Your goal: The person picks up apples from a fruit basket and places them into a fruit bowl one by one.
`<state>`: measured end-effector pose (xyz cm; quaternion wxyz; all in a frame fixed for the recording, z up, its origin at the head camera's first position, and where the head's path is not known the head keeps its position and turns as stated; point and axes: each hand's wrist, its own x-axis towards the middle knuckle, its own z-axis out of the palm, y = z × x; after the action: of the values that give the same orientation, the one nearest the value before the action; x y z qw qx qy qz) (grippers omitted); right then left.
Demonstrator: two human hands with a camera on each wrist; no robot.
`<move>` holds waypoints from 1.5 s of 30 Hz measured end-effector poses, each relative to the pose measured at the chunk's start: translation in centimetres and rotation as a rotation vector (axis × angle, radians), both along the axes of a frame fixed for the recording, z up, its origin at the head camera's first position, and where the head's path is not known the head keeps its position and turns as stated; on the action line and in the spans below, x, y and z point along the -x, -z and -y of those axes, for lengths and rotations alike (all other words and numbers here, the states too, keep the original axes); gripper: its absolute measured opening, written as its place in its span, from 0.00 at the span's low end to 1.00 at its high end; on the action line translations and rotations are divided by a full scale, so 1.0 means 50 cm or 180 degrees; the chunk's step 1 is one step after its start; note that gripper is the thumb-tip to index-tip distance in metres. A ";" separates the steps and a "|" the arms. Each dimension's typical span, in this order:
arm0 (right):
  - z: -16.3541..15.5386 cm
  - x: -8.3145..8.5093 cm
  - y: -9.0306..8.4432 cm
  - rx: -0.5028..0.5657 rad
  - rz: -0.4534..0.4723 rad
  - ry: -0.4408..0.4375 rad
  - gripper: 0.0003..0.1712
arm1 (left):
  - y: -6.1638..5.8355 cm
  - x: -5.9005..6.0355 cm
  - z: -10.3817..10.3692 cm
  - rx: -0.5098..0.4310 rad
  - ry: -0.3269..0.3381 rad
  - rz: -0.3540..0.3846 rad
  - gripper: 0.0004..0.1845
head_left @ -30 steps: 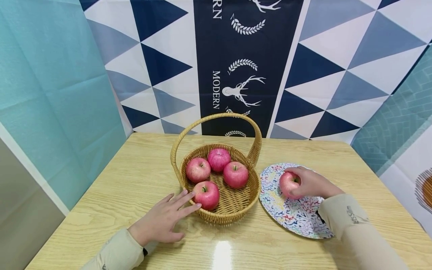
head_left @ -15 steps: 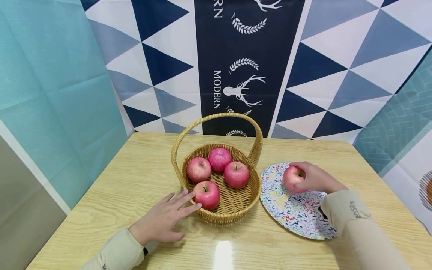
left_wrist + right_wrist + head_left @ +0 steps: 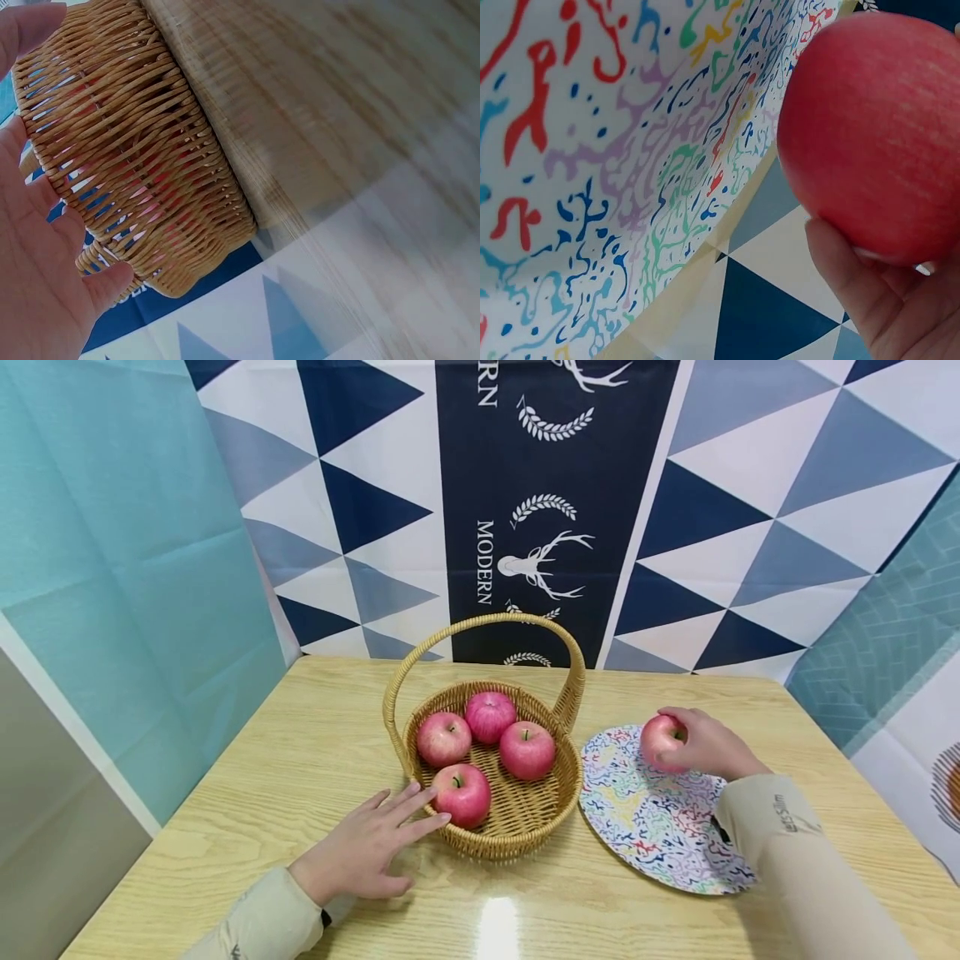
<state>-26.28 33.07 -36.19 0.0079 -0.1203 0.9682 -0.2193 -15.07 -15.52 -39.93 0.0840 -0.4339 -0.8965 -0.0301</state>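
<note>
My right hand [image 3: 710, 745] grips a red apple [image 3: 660, 741] over the far part of a round mat [image 3: 637, 827] with a multicoloured squiggle pattern. In the right wrist view the apple [image 3: 870, 135] fills the upper right, with fingers curled against its side. Whether its underside touches the mat cannot be told. A wicker basket [image 3: 502, 843] with a tall arched handle stands mid-table and holds several apples [image 3: 462, 795]. Spread, fairly straight fingers of my left hand [image 3: 367, 849] rest at the basket's near left rim. The left wrist view shows that hand [image 3: 37, 247] beside the woven wall [image 3: 135, 135].
Everything stands on a light wooden table [image 3: 315, 752]. Behind it hangs a cloth with triangles and a dark deer-print band [image 3: 555, 460]. Teal sheeting [image 3: 142, 568] closes off the left side. The basket's handle [image 3: 480, 622] arches high over the apples.
My right hand has carried the apple rightward and toward the far edge of the mat. The left hand and the basket have kept their places.
</note>
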 end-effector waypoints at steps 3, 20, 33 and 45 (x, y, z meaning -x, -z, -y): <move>-0.002 0.003 -0.002 -0.0092 -0.0010 0.0110 0.50 | 0.000 0.002 0.000 0.0007 -0.0016 0.0029 0.40; -0.009 0.003 0.001 -0.0123 -0.0115 0.1050 0.53 | 0.007 0.004 0.003 -0.0094 0.0072 -0.0086 0.40; -0.006 0.006 0.008 0.0064 0.0244 0.1334 0.54 | 0.009 0.003 0.002 -0.0078 0.0029 -0.0001 0.40; -0.009 0.006 0.016 0.0076 0.0425 0.1303 0.54 | 0.007 0.004 0.001 -0.0024 -0.0014 0.0002 0.40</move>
<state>-26.59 33.49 -37.00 0.0259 0.0935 0.9671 -0.2352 -15.25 -15.57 -40.29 0.0855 -0.4315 -0.8974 -0.0333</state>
